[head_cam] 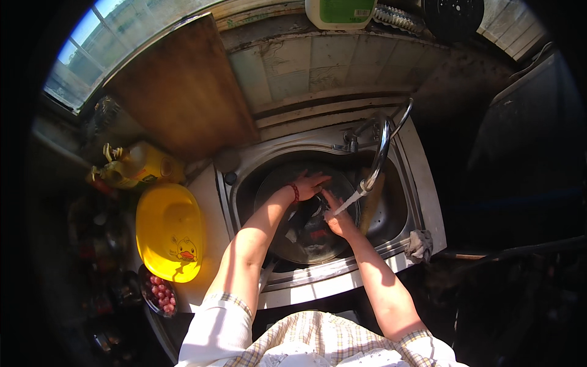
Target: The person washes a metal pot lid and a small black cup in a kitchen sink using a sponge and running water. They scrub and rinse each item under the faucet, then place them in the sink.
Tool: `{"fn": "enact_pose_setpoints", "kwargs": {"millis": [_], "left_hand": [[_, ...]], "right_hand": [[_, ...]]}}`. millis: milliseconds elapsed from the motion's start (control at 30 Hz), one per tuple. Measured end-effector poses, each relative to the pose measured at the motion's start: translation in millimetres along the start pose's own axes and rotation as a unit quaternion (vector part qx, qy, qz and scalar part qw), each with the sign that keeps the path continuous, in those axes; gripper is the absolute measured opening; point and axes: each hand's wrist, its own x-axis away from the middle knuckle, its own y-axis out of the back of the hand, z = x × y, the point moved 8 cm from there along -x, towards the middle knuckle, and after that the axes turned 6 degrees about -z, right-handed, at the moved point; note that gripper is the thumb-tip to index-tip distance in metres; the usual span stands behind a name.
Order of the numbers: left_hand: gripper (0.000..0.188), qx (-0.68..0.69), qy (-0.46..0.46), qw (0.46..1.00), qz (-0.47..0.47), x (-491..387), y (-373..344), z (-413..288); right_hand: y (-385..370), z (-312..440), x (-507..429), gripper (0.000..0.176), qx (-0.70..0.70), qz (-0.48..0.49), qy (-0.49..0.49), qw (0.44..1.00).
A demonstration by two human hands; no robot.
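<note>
A metal sink [385,229] lies before me with a large round dark vessel [275,238] in it, a basin or a pan. My left hand [312,183], a red bead bracelet at its wrist, reaches over the vessel with spread fingers and nothing visible in it. Just right of it, my right hand [340,220] has one finger extended toward the left hand's fingers. Water [351,202] runs from the chrome faucet [381,151] onto my right hand. Its other fingers are partly hidden, so whether they hold anything is unclear.
A yellow plastic basin [160,229] with a duck picture stands left of the sink, beside a bowl of grapes [163,293]. Several bottles [151,163] and a wooden board [183,91] are behind. A grey rag [418,245] hangs at the sink's right corner.
</note>
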Motion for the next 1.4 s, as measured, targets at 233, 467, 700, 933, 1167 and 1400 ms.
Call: {"fn": "enact_pose_setpoints", "kwargs": {"millis": [233,467,700,933,1167,1400], "left_hand": [[0.068,0.512,0.047,0.856,-0.049,12.1,-3.2,-2.5],[0.061,0.596,0.109,0.776,-0.177,79.6,16.8,18.2],[0.076,0.822,0.078,0.513,-0.237,155.1,-16.3,-21.1],[0.083,0.847,0.098,0.452,-0.263,156.2,-24.8,-22.0],[0.083,0.894,0.065,0.375,-0.238,150.3,-35.9,-18.0],[0.086,0.886,0.122,0.378,-0.24,148.0,-43.0,-9.1]], "right_hand": [[48.5,43.3,-3.4,0.071,0.055,-0.184,0.047,0.98],[34.9,57.1,-40.9,0.025,-0.017,-0.108,0.035,0.993],[12.6,155.7,39.4,0.012,-0.068,-0.11,0.165,0.978],[51.1,86.7,-14.3,0.011,0.034,-0.149,0.023,0.988],[6.4,142.7,20.9,0.025,-0.026,-0.037,0.106,0.993],[29.2,126.4,0.7,0.026,0.014,-0.097,0.024,0.995]]}}
